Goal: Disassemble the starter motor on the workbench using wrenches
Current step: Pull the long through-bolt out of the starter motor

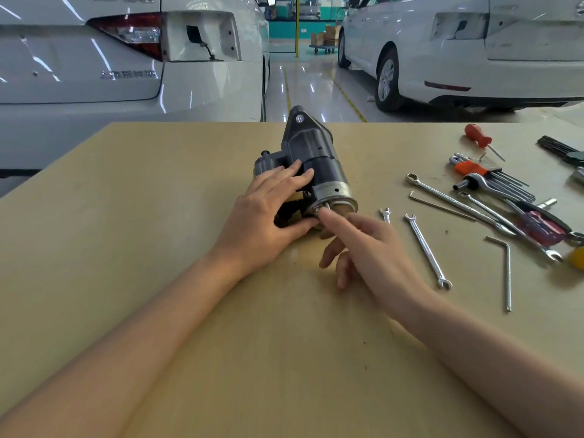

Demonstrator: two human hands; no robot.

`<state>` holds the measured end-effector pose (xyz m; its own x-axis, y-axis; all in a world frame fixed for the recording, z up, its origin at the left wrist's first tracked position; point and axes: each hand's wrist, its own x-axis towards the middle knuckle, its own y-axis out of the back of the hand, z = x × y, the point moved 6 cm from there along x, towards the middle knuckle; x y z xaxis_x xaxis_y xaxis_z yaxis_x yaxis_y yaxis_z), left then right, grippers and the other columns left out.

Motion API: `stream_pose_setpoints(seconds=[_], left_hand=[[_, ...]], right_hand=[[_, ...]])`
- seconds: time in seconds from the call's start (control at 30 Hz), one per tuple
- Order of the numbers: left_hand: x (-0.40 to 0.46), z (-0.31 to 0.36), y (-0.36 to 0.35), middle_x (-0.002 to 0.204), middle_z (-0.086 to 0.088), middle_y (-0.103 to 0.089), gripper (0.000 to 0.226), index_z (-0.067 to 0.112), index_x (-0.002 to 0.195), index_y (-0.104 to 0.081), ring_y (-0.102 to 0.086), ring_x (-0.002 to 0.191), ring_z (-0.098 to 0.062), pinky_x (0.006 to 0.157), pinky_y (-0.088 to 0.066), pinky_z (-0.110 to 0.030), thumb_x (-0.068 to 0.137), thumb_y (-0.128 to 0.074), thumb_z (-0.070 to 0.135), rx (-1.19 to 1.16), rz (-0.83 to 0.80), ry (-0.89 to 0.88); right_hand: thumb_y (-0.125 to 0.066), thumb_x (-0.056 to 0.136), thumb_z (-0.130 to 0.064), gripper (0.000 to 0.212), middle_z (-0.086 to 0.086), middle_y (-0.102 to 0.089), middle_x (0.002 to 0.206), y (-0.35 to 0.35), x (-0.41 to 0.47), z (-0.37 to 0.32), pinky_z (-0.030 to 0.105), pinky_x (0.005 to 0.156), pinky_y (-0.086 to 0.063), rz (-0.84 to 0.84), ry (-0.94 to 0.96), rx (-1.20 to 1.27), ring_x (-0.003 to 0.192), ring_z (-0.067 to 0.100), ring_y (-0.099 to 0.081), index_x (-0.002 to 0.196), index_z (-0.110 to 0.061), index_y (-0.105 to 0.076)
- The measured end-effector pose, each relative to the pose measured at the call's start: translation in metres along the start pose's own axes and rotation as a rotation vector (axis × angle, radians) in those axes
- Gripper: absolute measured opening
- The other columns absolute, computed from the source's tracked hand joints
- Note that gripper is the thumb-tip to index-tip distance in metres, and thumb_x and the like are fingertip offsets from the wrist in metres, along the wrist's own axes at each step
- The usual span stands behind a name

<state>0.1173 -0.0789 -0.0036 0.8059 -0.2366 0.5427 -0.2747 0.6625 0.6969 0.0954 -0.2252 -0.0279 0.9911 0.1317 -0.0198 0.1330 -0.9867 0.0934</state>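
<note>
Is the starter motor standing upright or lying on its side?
On its side: the starter motor lies lengthwise on the workbench, round end facing the camera.

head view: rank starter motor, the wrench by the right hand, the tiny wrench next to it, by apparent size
1. starter motor, clearly largest
2. long combination wrench
3. small open-end wrench, smallest

All three lie at similar depth, so the order looks reliable.
</note>
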Motion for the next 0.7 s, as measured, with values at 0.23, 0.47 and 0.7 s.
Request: stream_pose_setpoints(seconds=[0.23,0.47,0.7], left_hand=[[0.0,0.0,-0.001,0.149,-0.002,-0.043,0.064,0.02,0.14,-0.048,-0.035,0.138,-0.018,0.116,-0.028,-0.035,0.082,-0.074,0.025,-0.021,-0.022,-0.016],[-0.007,0.02,0.032,0.089,0.005,-0.065,0.012,0.013,0.091,-0.07,-0.059,0.083,-0.012,0.081,-0.047,-0.024,0.082,-0.062,0.014,-0.09,0.345,-0.001],[-0.017,0.03,-0.011,0.061,0.002,-0.07,0.02,0.016,0.068,-0.075,-0.055,0.042,-0.004,0.037,-0.037,-0.017,0.077,-0.077,0.034,-0.561,0.048,0.513]], right_hand=[[-0.046,0.098,-0.027,0.032,0.012,-0.073,0.085,-0.01,0.001,0.007,0.019,0.035,-0.042,-0.247,-0.312,0.489,0.051,0.012,-0.064,0.088,-0.005,-0.067],[-0.079,0.074,-0.018,0.023,0.004,-0.062,0.059,0.003,0.005,0.004,0.018,0.035,-0.036,-0.013,-0.086,0.187,0.04,0.011,-0.05,0.068,-0.014,-0.057],[-0.081,0.065,-0.012,0.027,-0.006,-0.059,0.061,0.005,-0.004,-0.017,0.017,0.039,-0.035,0.023,0.188,-0.205,0.042,0.002,-0.046,0.07,-0.021,-0.056]])
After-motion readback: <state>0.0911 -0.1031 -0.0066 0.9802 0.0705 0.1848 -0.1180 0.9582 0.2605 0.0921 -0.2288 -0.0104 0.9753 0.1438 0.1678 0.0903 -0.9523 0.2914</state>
